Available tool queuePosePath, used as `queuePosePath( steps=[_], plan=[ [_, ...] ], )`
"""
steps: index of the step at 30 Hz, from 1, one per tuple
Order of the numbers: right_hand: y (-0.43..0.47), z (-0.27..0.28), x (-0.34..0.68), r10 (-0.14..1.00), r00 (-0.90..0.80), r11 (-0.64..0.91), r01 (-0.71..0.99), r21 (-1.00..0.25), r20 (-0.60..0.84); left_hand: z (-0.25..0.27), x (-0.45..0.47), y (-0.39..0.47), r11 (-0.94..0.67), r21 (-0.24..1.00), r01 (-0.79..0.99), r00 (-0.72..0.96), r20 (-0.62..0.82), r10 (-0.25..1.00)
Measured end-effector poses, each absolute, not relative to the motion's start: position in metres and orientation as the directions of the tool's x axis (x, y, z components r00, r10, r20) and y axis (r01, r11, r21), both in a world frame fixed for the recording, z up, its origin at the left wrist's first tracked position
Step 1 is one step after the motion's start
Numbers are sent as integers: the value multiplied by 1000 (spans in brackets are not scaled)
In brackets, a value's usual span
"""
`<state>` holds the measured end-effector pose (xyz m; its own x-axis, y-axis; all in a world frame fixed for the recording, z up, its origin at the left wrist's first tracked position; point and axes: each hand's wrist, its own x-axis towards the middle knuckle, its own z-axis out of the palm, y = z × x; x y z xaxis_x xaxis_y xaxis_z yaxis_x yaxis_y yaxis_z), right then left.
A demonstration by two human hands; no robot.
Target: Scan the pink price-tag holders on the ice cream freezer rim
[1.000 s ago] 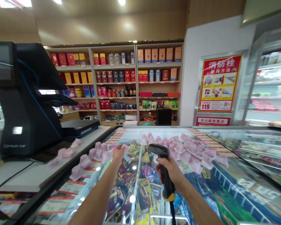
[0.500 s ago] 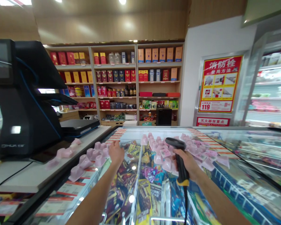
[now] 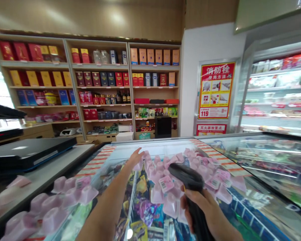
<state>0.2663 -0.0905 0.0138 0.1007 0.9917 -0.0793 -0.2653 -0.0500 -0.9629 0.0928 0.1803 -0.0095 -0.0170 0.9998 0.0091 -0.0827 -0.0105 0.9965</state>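
Observation:
My right hand [image 3: 203,207] is wrapped around the handle of a black barcode scanner [image 3: 188,175]. The scanner's head hangs above a pile of pale pink plastic cups [image 3: 160,167] on the freezer's glass top. Some cups carry pink labels with barcodes [image 3: 166,183]. At the far left edge of that pile, my left hand [image 3: 136,157] reaches out with its fingers stretched, beside or touching a cup; which one cannot be made out. A second group of pink cups [image 3: 54,211] lies to the left of my left forearm.
Packed frozen treats [image 3: 145,211] show through the glass, inside wire baskets. Left of the freezer is a counter [image 3: 82,150] with a black flat device [image 3: 40,152] and more pink cups. Shelves of boxes [image 3: 102,78] stand behind, with a lit display cooler [image 3: 278,90] at right.
The view has swung right and closer to the pile. My left hand has moved from beside the left cups to the right pile. The scanner has stayed in my right hand over the cups.

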Motion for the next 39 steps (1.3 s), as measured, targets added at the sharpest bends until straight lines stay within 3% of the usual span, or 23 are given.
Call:
queuePosePath(
  steps=[5, 9, 16, 24, 31, 39],
  plan=[
    [-91, 12, 263, 991, 52, -108, -216, -970, -122, -12, 114, 204, 22, 1000, -5, 173, -21, 985],
    [-95, 15, 260, 996, 38, -77, -205, -976, -86, -18, 117, 188, -30, 997, 73, 215, 14, 977],
    [-99, 24, 259, 993, 110, 0, -308, -951, -36, -24, 117, 116, -166, 964, 207, 181, 129, 975],
    [-111, 25, 243, 1000, 22, 16, -373, -928, 8, -34, 90, 33, -167, 953, 254, 3, 172, 985],
    [-127, 20, 208, 995, -103, -25, -340, -940, 11, -22, 52, 18, 20, 1000, 8, -126, -19, 992],
    [-135, 21, 179, 967, -249, -39, -322, -946, 45, 8, -17, 15, -42, 938, -345, -223, -39, 974]
  ],
)
